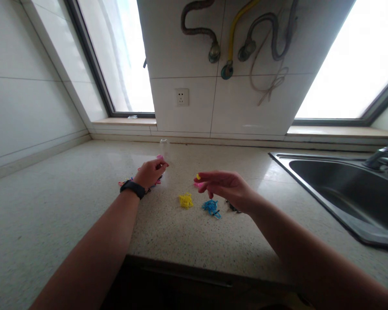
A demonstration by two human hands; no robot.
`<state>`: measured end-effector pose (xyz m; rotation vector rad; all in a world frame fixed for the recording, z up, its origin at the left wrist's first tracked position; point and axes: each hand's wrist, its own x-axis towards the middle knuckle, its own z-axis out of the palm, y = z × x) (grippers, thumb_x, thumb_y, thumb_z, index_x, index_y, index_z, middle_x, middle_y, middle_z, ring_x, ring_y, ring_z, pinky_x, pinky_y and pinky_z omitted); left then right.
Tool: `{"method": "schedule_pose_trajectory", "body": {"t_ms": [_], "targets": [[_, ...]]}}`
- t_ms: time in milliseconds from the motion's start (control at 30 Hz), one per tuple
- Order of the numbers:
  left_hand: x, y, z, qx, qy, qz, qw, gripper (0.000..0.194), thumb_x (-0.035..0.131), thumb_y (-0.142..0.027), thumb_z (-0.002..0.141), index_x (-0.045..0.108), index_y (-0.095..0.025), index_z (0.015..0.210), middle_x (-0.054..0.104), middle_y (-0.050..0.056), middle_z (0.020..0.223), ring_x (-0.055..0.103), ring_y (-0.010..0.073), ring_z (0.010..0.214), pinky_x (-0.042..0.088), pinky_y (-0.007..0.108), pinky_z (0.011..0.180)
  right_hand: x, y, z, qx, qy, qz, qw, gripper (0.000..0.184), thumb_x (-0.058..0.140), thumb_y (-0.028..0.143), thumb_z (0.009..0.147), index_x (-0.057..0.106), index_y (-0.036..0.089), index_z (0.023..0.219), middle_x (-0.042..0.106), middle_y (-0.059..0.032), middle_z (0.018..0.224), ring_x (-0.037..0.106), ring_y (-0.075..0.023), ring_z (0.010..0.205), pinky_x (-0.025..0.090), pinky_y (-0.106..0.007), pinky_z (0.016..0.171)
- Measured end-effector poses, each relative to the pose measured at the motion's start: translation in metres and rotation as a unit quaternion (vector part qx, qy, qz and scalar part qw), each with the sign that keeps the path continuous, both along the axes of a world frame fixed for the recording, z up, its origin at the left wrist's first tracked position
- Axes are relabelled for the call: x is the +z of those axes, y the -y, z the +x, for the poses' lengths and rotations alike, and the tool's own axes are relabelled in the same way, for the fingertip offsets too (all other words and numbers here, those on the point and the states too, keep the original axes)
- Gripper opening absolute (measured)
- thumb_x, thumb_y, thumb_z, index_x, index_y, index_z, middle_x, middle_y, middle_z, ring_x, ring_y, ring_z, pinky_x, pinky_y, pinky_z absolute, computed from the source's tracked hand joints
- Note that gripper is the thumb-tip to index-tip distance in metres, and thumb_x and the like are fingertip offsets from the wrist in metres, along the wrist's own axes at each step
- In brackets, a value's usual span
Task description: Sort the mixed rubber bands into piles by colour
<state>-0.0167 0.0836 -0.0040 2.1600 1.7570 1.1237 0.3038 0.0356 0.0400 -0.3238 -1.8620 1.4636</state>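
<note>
My left hand (151,171), with a dark band on its wrist, is over a mixed heap of small coloured pieces (121,183) and hides part of it. Its fingertips are pinched together; what they hold, if anything, is too small to make out. My right hand (228,186) grips a small yellow piece (198,176) at its fingertips, above the counter. Below it are a pile of yellow pieces (186,200) and a pile of blue pieces (211,207). Pink pieces (198,185) show behind its fingers, and dark pieces (233,207) lie partly under the wrist.
A clear plastic container (164,147) stands behind my left hand, with pink pieces (160,157) near its base. On the right a steel sink (330,181) with a tap (386,153) is set into the speckled counter (67,198). The tiled wall carries a socket (182,97) and hoses.
</note>
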Motion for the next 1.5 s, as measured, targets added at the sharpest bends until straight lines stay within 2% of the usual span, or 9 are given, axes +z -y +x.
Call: {"method": "schedule_pose_trajectory", "body": {"t_ms": [167, 600, 767, 833, 933, 1000, 1067, 1200, 1500], "targets": [[0.003, 0.002, 0.002, 0.002, 0.001, -0.003, 1.0, 0.034, 0.053, -0.042, 0.091, 0.074, -0.018, 0.102, 0.07, 0.003, 0.073, 0.059, 0.0149, 0.061, 0.04, 0.025, 0.057, 0.0, 0.001, 0.0, -0.002, 0.032, -0.005, 0.999, 0.039, 0.068, 0.034, 0.089, 0.066, 0.03, 0.127, 0.069, -0.0069, 0.129, 0.07, -0.0191, 0.101, 0.055, -0.03, 0.073], [0.004, 0.002, 0.004, 0.01, -0.005, -0.01, 1.0, 0.035, 0.053, -0.043, 0.09, 0.074, -0.016, 0.098, 0.067, 0.003, 0.067, 0.055, 0.0144, 0.058, 0.037, 0.025, 0.055, -0.001, 0.0, 0.001, 0.028, 0.041, -0.008, 0.999, 0.043, 0.069, 0.026, 0.087, 0.063, 0.025, 0.13, 0.066, -0.0093, 0.133, 0.068, -0.0175, 0.108, 0.057, -0.032, 0.086], [0.003, 0.002, 0.003, 0.003, -0.006, -0.007, 1.0, 0.034, 0.053, -0.042, 0.09, 0.074, -0.016, 0.097, 0.066, 0.002, 0.067, 0.055, 0.0142, 0.058, 0.037, 0.025, 0.055, -0.001, 0.001, -0.001, 0.02, 0.071, 0.071, 0.995, 0.043, 0.064, 0.025, 0.091, 0.06, 0.026, 0.134, 0.067, -0.0084, 0.132, 0.067, -0.0175, 0.11, 0.055, -0.038, 0.094], [0.003, 0.001, 0.002, 0.003, -0.008, -0.004, 1.0, 0.034, 0.053, -0.042, 0.09, 0.074, -0.016, 0.096, 0.065, 0.002, 0.065, 0.054, 0.0142, 0.058, 0.036, 0.025, 0.055, -0.002, 0.002, -0.002, -0.018, 0.136, 0.159, 0.978, 0.043, 0.062, 0.025, 0.093, 0.059, 0.027, 0.135, 0.067, -0.0071, 0.131, 0.065, -0.0187, 0.114, 0.052, -0.04, 0.099], [0.002, 0.001, 0.002, 0.002, -0.012, -0.001, 1.0, 0.034, 0.053, -0.043, 0.09, 0.074, -0.017, 0.096, 0.063, 0.001, 0.064, 0.053, 0.0139, 0.057, 0.035, 0.025, 0.054, -0.005, 0.003, -0.003, -0.084, 0.268, 0.303, 0.911, 0.045, 0.064, 0.029, 0.092, 0.059, 0.029, 0.137, 0.066, -0.0084, 0.131, 0.058, -0.0244, 0.124, 0.044, -0.045, 0.106], [0.001, 0.001, 0.002, 0.004, -0.016, 0.0, 1.0, 0.034, 0.053, -0.043, 0.091, 0.074, -0.017, 0.095, 0.061, 0.001, 0.062, 0.052, 0.0137, 0.056, 0.035, 0.025, 0.053, -0.009, 0.004, -0.005, -0.091, 0.326, 0.363, 0.868, 0.049, 0.065, 0.035, 0.092, 0.056, 0.029, 0.14, 0.065, -0.0103, 0.133, 0.053, -0.0281, 0.13, 0.039, -0.048, 0.109], [0.001, 0.0, 0.002, 0.007, -0.018, 0.001, 1.0, 0.033, 0.053, -0.042, 0.091, 0.074, -0.017, 0.095, 0.06, 0.0, 0.061, 0.051, 0.0135, 0.056, 0.034, 0.025, 0.053, -0.012, 0.004, -0.007, -0.07, 0.353, 0.393, 0.846, 0.053, 0.064, 0.039, 0.093, 0.053, 0.028, 0.144, 0.063, -0.0112, 0.136, 0.05, -0.0291, 0.133, 0.036, -0.049, 0.11], [0.001, 0.0, 0.002, 0.0, -0.016, 0.008, 1.0, 0.033, 0.053, -0.041, 0.091, 0.074, -0.017, 0.097, 0.062, 0.001, 0.064, 0.052, 0.0135, 0.057, 0.035, 0.025, 0.054, -0.015, 0.005, -0.011, -0.048, 0.37, 0.414, 0.831, 0.056, 0.061, 0.042, 0.094, 0.05, 0.024, 0.146, 0.06, -0.0136, 0.14, 0.05, -0.0286, 0.133, 0.033, -0.047, 0.112], [0.003, 0.001, 0.003, -0.001, -0.019, 0.007, 1.0, 0.031, 0.054, -0.039, 0.091, 0.075, -0.017, 0.096, 0.062, 0.001, 0.063, 0.053, 0.0136, 0.057, 0.036, 0.025, 0.055, -0.023, 0.006, -0.015, -0.028, 0.363, 0.427, 0.828, 0.058, 0.062, 0.04, 0.094, 0.047, 0.026, 0.148, 0.059, -0.0119, 0.142, 0.047, -0.0285, 0.136, 0.032, -0.047, 0.114]]}}
